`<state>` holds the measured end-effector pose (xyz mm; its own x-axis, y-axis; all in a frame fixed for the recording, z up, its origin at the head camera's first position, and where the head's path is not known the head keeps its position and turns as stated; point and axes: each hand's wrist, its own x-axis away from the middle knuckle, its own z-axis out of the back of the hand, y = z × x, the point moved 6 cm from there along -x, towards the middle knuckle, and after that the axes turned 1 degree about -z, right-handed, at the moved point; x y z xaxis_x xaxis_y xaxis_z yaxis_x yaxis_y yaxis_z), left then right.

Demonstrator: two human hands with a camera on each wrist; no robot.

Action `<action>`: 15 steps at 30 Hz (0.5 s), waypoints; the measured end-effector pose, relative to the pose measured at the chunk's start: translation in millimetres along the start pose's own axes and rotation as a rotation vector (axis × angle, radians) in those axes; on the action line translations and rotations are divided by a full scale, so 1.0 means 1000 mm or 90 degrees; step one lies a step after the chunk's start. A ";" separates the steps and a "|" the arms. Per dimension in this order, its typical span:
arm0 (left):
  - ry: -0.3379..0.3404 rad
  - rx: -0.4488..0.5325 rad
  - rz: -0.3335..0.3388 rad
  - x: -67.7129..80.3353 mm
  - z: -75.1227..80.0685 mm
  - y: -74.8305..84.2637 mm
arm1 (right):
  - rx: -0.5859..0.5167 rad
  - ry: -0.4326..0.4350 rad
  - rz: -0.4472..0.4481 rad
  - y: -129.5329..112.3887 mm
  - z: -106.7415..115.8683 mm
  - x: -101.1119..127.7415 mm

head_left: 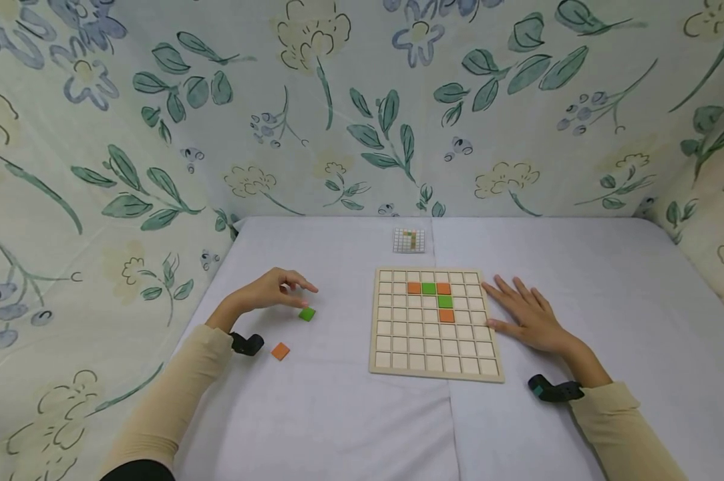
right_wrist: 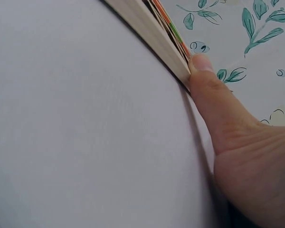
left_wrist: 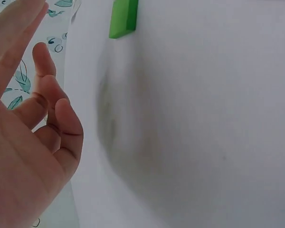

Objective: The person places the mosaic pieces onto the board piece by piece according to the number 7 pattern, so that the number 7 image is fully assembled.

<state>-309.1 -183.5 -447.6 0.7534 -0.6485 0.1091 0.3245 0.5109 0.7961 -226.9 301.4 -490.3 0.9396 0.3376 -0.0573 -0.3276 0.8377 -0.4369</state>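
A wooden grid board lies flat in the middle of the white table. On its upper rows sit orange tiles and green tiles, forming a short row with a stem going down. My right hand rests flat on the table beside the board's right edge, and its thumb touches the board's rim. My left hand hovers with loosely bent fingers just above and left of a loose green tile, holding nothing. A loose orange tile lies near my left wrist.
A small pattern card lies at the back of the table, beyond the board. Flowered cloth walls close in the table at the back and on both sides. White tabletop stretches in front of the board.
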 end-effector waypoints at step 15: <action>-0.065 0.026 0.008 0.009 -0.006 -0.015 | 0.000 0.005 0.003 0.001 -0.001 -0.001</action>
<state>-303.8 -193.2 -462.4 0.6939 -0.6978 0.1774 0.2909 0.4971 0.8175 -227.8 301.9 -491.5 0.9388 0.3380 -0.0664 -0.3318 0.8359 -0.4372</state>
